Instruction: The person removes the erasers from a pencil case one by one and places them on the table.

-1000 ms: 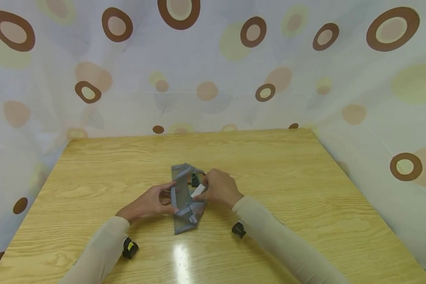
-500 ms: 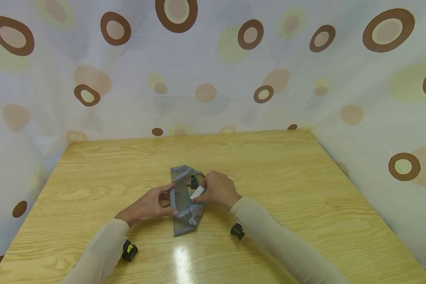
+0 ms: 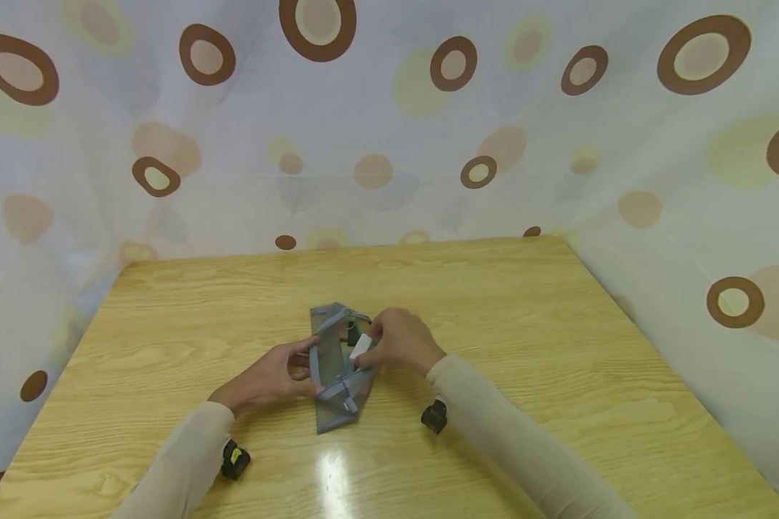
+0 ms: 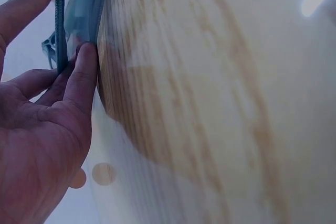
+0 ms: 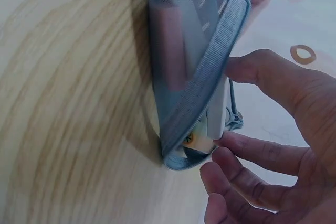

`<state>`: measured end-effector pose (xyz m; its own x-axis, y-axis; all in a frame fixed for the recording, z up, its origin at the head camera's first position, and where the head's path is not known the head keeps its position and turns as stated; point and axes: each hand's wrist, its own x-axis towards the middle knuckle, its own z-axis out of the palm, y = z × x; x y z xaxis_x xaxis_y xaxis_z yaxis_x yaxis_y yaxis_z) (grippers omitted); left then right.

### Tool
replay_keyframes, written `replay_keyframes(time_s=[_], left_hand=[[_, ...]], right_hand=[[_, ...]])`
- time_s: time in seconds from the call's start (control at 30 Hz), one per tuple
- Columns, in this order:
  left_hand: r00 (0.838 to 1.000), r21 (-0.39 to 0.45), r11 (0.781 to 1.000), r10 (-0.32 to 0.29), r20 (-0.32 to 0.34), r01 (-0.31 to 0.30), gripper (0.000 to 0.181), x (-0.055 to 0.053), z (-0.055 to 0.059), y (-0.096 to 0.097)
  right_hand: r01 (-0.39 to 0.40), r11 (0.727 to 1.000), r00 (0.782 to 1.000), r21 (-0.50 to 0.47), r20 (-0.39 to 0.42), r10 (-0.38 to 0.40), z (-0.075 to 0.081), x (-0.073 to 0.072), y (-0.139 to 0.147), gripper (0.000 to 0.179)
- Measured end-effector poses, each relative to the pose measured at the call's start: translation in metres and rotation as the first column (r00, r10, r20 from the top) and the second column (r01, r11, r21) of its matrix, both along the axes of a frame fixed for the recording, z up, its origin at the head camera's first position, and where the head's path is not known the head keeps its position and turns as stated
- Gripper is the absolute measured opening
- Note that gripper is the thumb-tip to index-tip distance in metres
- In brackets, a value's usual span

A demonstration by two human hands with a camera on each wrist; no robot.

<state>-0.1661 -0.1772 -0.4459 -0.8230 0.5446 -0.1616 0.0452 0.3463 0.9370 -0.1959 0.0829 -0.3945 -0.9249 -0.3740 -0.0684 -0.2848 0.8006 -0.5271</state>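
Note:
A grey-blue mesh zip pouch [image 3: 329,353] lies on the table with its zip opened wide. My left hand [image 3: 274,373] grips the pouch's left edge, thumb on the near part and fingers on the far part; the left wrist view shows its fingers [image 4: 84,72] against the pouch's side. At the opening, my right hand [image 3: 402,342] pinches a small white rectangular block [image 5: 217,113] between thumb and fingertips, its lower part inside the pouch. Through the mesh show a pink block [image 5: 170,48] and a pale block [image 5: 188,30]. A dark item [image 3: 353,333] sits at the pouch's far end.
The wood-grain table [image 3: 526,310] stretches out around the pouch on every side. Behind it and along its sides hangs a white curtain [image 3: 376,115] with brown and beige circles. Black wrist cameras [image 3: 434,417] sit below both forearms.
The white block in my right hand has tilted and risen slightly. My left hand keeps its grip on the pouch. The head view has shifted a little.

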Motion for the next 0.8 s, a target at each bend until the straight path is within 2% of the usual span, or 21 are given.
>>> replay_keyframes(time_s=[0.23,0.43,0.8], left_hand=[[1.0,-0.008,1.0,0.008,0.001,-0.008,0.098,0.001,0.0,0.0],[1.0,-0.005,1.0,0.005,-0.009,-0.005,0.099,0.001,-0.001,0.001],[1.0,-0.01,1.0,0.005,-0.009,-0.005,0.1,0.001,0.0,0.001]], right_hand=[[0.004,1.0,1.0,-0.019,-0.016,-0.004,0.007,-0.005,0.009,0.042],[0.02,0.999,0.999,-0.041,-0.024,-0.021,0.014,-0.012,0.024,0.048],[0.134,0.991,0.986,-0.005,-0.094,-0.134,0.021,-0.035,0.071,0.052]])
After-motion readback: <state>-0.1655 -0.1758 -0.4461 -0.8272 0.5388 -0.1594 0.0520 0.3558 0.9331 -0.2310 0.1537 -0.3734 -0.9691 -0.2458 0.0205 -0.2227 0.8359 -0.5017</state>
